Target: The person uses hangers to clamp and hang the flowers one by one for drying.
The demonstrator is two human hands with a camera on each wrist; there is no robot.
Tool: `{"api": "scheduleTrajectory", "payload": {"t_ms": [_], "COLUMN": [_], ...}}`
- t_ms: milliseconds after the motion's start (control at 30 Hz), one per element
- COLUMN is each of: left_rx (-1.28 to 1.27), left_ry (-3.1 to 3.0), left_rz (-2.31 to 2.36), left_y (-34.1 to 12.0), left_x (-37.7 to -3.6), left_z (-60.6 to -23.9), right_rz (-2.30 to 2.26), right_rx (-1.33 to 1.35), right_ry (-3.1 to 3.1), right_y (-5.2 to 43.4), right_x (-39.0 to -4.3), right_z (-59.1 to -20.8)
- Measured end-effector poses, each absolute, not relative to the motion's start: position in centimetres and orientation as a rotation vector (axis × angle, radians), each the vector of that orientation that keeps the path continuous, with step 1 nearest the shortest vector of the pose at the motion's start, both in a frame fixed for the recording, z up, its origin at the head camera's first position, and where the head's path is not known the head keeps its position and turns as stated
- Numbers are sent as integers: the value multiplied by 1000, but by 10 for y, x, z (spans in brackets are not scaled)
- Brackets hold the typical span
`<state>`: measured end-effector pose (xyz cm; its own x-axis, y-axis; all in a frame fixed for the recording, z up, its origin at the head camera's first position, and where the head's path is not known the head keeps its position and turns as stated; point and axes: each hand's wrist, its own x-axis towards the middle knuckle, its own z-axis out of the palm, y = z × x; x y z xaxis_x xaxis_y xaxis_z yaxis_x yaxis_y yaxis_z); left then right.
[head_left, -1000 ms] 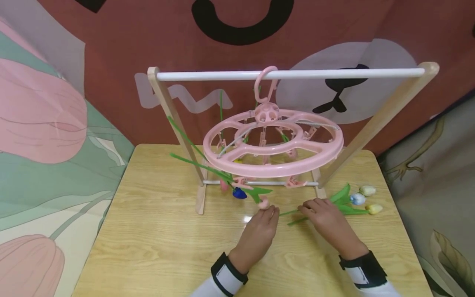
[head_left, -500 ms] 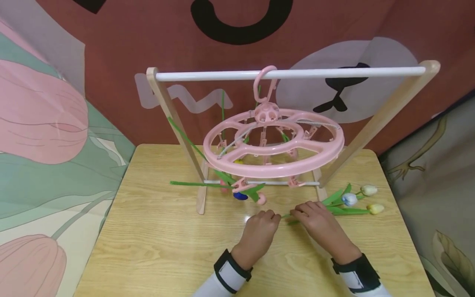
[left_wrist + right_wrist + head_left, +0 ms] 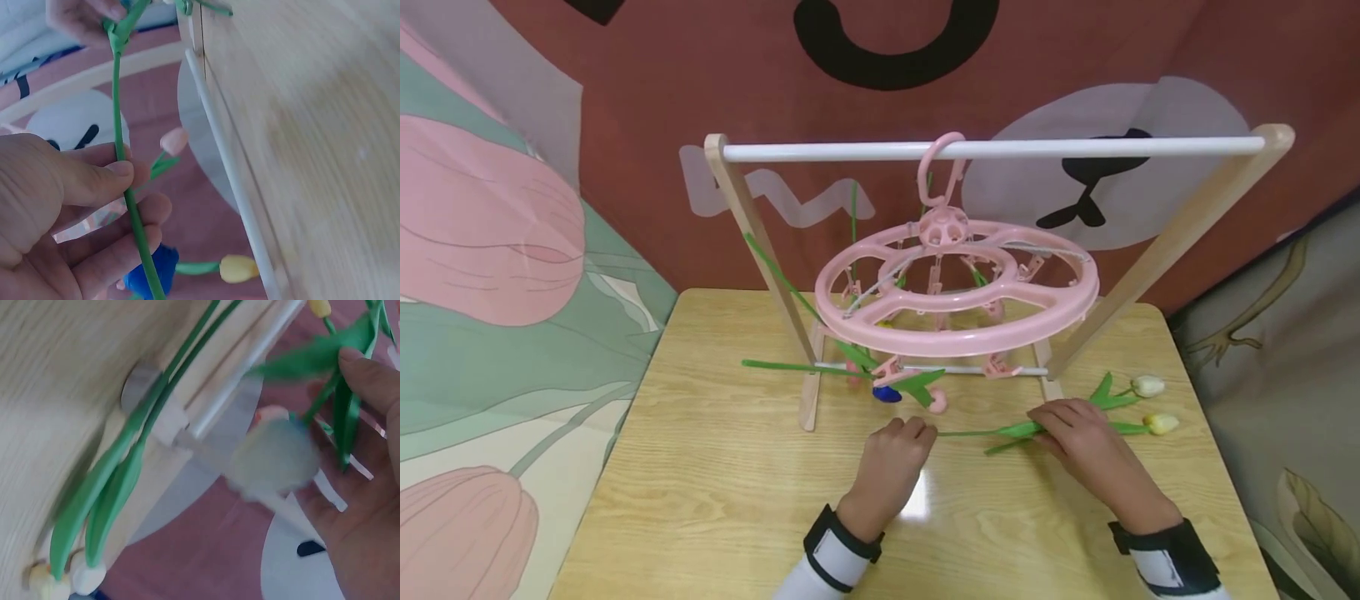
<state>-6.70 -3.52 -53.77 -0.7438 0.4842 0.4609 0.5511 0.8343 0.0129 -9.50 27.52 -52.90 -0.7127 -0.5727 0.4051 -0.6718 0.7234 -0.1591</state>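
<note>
My left hand (image 3: 891,471) pinches the green stem of an artificial tulip (image 3: 119,106) between thumb and fingers. Farther up that same tulip, my right hand (image 3: 1093,446) grips it by its leaves, thumb on top. Its pale, blurred flower head (image 3: 275,456) shows in the right wrist view; in the head view the right hand hides it. Beside the right hand lie a white tulip (image 3: 1147,386) and a yellow tulip (image 3: 1161,424) on the table. A pink round clip hanger (image 3: 955,340) hangs above, with several tulips upside down under it, among them a blue one (image 3: 887,394).
A wooden rack with a white top bar (image 3: 842,152) carries the hanger and stands on the wooden table (image 3: 700,475). Green stems (image 3: 778,365) stick out to the left of the hanger. Unused pink clips (image 3: 1000,365) dangle at its front. A patterned cloth hangs behind.
The blue-headed tulip beside the white and yellow ones has left its place, its head now hidden by the right hand. My left hand has moved left along with the stem; my right hand has shifted right.
</note>
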Motion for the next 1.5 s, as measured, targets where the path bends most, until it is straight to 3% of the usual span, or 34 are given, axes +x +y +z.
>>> {"api": "scheduleTrajectory", "payload": {"t_ms": [567, 800, 1167, 1333, 1500], "left_rx": [-710, -995, -1116, -961, -707], "left_ry": [-2441, -2019, -2655, -2736, -2359], "left_rz": [-444, -731, -920, -1328, -2173], "left_y": [-57, -57, -34, -24, -12], "left_x": [-66, -41, -28, -31, -32], "left_z": [-525, -511, -563, -580, -590], "right_rz": [601, 698, 840, 1030, 1195], "right_rx": [826, 803, 844, 934, 1063], "right_ry": [-2755, -2744, -2874, -2899, -2897], "right_y": [279, 275, 257, 246, 235], "right_x": [-93, -87, -76, -73, -70], "right_z": [-531, -533, -531, -533, -537]}}
